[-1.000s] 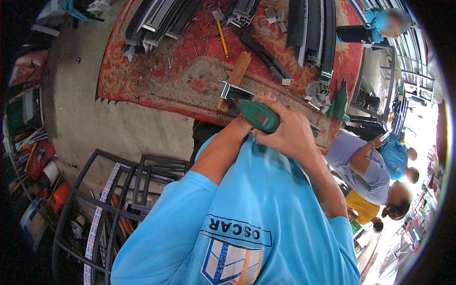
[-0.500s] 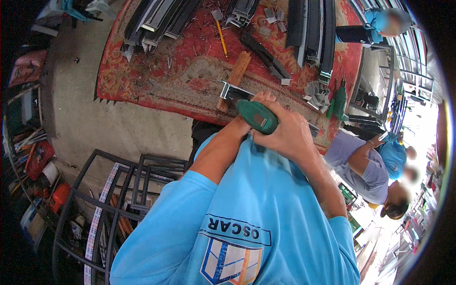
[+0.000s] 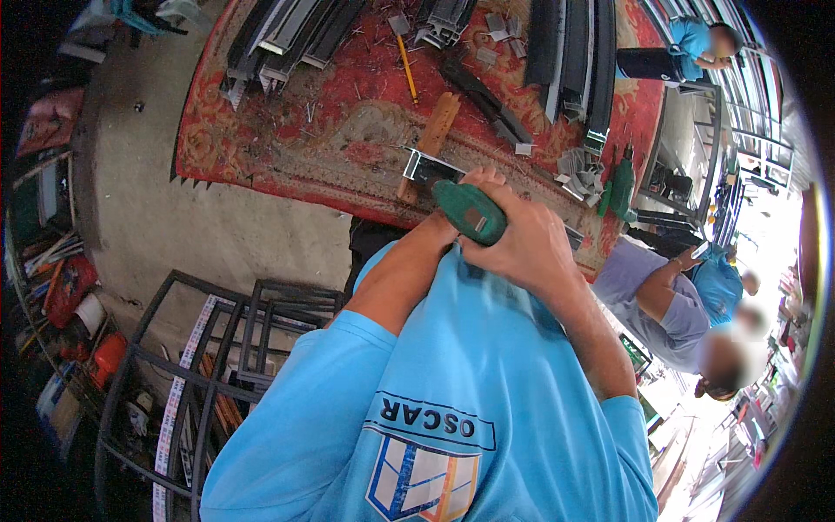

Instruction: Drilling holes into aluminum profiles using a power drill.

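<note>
Head view: right hand (image 3: pixel 532 242) grip closed round green tool (image 3: pixel 470 213); left hand (image 3: pixel 444 226) mostly hidden behind it, can't tell its grip. Profile (image 3: pixel 426 169) just beyond tool, long axis left-right, slanting bodyward rightward, over wood strip (image 3: pixel 435 130) on red carpet (image 3: pixel 270 170); nearer hand unclear. One held tool, one profile at hands, one strip, one pencil (image 3: pixel 406 70), one drill (image 3: pixel 623 187).

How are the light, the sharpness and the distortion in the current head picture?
Head view: glare whitens the right side; the red patterned fabric carpet is softly lit; the black metal frame bends at lower left; the rounded green tool in the right hand looks fairly sharp.
</note>
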The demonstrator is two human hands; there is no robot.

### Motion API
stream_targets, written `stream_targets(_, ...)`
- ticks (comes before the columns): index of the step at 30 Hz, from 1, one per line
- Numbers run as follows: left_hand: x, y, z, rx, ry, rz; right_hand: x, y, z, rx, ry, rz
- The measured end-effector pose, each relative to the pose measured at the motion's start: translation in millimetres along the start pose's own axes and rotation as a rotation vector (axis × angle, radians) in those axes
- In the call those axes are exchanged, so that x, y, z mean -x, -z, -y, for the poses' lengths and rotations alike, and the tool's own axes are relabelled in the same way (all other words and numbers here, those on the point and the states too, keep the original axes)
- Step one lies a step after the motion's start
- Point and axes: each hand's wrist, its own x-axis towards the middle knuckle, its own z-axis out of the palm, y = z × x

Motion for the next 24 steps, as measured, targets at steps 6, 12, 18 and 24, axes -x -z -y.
stream_targets(6,12.1,-41.9,14.5,0.152,0.072,-0.156,-11.8,4.9,0.6,0.035,0.13,-0.046)
stream_targets(12,3.3,12.9,-0.4,0.175,-0.001,-0.109,-14.9,7.7,2.7,0.073,0.025,0.011)
stream_targets(18,-3.0,24.8,-6.5,0.065,0.027,0.068,-19.9,3.4,9.3,0.146,0.086,0.009)
stream_targets(24,-3.4,32.3,-12.5,0.022,0.043,0.1,-20.7,12.0,14.5,0.208,0.026,0.094)
